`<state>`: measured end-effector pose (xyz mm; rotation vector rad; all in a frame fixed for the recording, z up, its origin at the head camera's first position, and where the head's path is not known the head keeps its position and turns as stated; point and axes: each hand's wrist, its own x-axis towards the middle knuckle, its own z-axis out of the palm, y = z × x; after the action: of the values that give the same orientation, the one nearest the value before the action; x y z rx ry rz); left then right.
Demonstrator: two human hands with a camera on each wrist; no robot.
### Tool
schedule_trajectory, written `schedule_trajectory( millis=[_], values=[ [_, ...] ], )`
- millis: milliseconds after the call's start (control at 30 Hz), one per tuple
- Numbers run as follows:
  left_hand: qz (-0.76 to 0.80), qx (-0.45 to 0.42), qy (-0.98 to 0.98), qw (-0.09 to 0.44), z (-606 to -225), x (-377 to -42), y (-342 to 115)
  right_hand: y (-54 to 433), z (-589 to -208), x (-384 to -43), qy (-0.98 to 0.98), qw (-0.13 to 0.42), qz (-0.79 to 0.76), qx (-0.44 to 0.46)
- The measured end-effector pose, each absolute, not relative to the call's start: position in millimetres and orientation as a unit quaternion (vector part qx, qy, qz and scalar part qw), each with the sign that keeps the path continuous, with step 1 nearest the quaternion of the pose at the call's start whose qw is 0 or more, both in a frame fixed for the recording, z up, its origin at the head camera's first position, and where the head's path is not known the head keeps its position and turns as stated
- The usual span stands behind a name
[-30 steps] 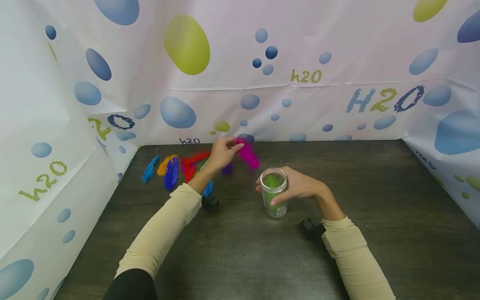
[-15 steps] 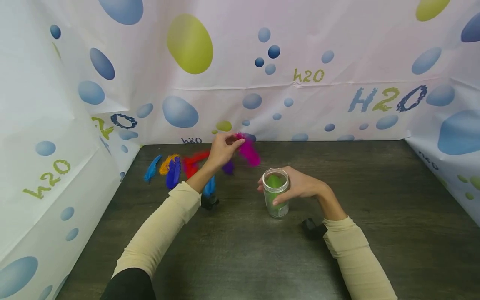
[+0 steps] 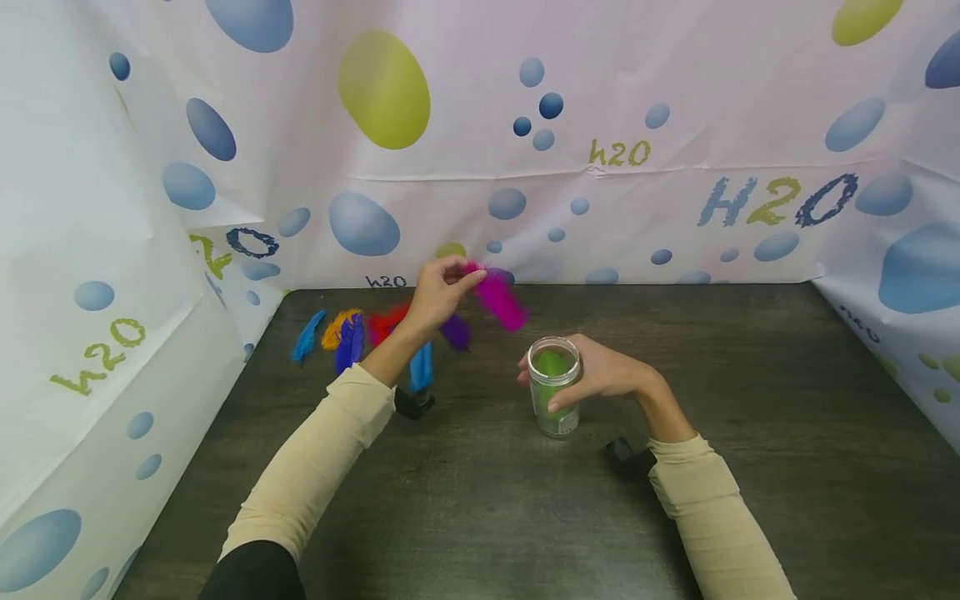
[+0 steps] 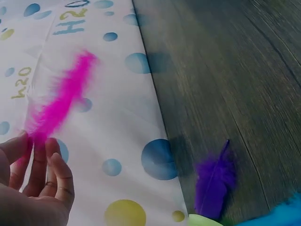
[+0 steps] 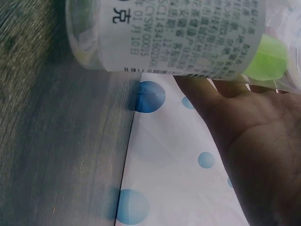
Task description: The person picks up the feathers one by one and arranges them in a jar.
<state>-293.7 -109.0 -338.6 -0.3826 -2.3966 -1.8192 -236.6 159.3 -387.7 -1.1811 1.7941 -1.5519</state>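
Observation:
A bright magenta feather (image 3: 502,302) hangs from the fingertips of my left hand (image 3: 437,293), held above the back of the table. Thumb and fingers pinch one end of it, as the left wrist view also shows. My right hand (image 3: 606,372) grips a clear jar (image 3: 555,412) that stands upright, its top uncovered. Inside the jar is something light green (image 3: 552,363), whose kind I cannot tell. The right wrist view shows a white printed label (image 5: 178,37) on the jar. A purple feather (image 3: 455,332) lies on the table just below my left hand.
More feathers lie at the back left: light blue (image 3: 307,336), orange (image 3: 337,327), dark blue (image 3: 348,343), red (image 3: 386,321) and another blue one (image 3: 422,367), some partly behind my left arm. A white backdrop (image 3: 465,100) with bubble prints borders the dark wooden table (image 3: 480,517).
My left hand has shifted slightly left and up, still pinching the magenta feather. More of the purple feather shows now. The right hand and the jar have stayed in place; the head view shifted a little.

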Motion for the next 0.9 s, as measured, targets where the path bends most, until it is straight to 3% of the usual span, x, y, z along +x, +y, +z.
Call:
schedule_trajectory(
  millis=[200,900],
  values=[
    [-0.646,-0.093,-0.757,0.02,-333,-291,-108,160,-384,-235,0.652,0.246,-0.572,-0.432],
    [-0.718,-0.129,-0.683,0.04,-316,-284,-99,161,-387,-237,0.651,0.248,-0.573,-0.433]
  ],
)
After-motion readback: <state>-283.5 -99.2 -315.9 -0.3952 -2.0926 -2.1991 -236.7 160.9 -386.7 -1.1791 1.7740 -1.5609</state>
